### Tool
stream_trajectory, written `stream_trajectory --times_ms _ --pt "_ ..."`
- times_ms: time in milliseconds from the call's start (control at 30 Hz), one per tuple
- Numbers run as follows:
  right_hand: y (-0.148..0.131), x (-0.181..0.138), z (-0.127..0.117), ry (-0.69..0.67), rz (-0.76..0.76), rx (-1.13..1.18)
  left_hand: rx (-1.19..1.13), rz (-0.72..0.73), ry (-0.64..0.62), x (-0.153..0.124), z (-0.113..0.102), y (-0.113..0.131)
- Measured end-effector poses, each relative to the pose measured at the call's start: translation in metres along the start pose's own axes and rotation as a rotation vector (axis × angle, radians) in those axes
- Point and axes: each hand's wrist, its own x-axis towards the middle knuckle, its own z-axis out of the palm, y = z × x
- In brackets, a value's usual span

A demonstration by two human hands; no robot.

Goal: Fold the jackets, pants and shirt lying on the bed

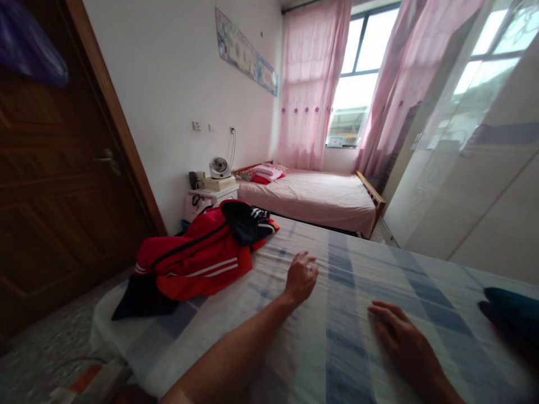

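Note:
My left hand (301,276) is above or on the blue-and-white striped bedsheet (311,348), fingers loosely bent and apart, with nothing visible in it. To its left lies a heap of clothes: a red jacket (197,238) with white stripes and black parts, and a black garment (244,221) with white stripes on top. My right hand (398,331) hovers over or rests on the sheet further right, fingers stretched out and holding nothing. Whether either hand touches the cloth, I cannot tell. A dark teal item (514,311) lies at the right edge, cut off by the frame.
Beyond this bed stands a second bed (311,193) with pink bedding. A small fan (219,167) sits on a white bedside cabinet (227,194). A wooden door (50,179) is on the left, a glossy wardrobe (471,185) on the right.

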Motion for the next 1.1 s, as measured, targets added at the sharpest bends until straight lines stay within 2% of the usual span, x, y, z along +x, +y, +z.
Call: stream_trajectory --times_ms 67,167,300,400,533,667,767,833,900,967,1033,1100 --pt "0.001 0.000 0.001 0.004 -0.011 -0.012 0.029 -0.016 0.120 0.020 -0.026 -0.009" --pt "0.003 0.000 0.002 0.003 -0.024 -0.018 0.117 -0.062 0.305 0.047 -0.076 -0.031" --pt "0.006 0.001 0.004 0.016 -0.035 -0.012 0.275 -0.148 0.455 0.059 -0.140 -0.066" --pt "0.007 0.001 0.005 0.025 -0.044 0.001 0.394 -0.224 0.429 0.047 -0.170 -0.089" --pt "0.007 0.002 0.005 0.036 -0.053 0.005 0.422 -0.289 0.315 0.025 -0.187 -0.110" --pt "0.005 0.002 0.005 0.049 -0.065 -0.006 0.340 -0.322 0.316 0.030 -0.210 -0.115" --pt "0.006 0.002 0.005 0.053 -0.071 0.000 0.231 -0.288 0.403 0.054 -0.241 -0.096" --pt "0.007 0.002 0.006 0.055 -0.078 0.009 0.152 -0.220 0.474 0.070 -0.257 -0.067" --pt "0.009 0.003 0.007 0.060 -0.085 0.018 0.068 -0.124 0.510 0.077 -0.261 -0.028" --pt "0.009 0.003 0.008 0.058 -0.091 0.024 -0.038 -0.005 0.483 0.070 -0.249 0.018" --pt "0.007 0.004 0.007 0.051 -0.096 0.028 -0.143 0.125 0.357 0.049 -0.224 0.061" --pt "0.002 0.002 0.004 0.065 -0.088 0.023 -0.316 0.376 0.015 0.016 -0.192 0.096"
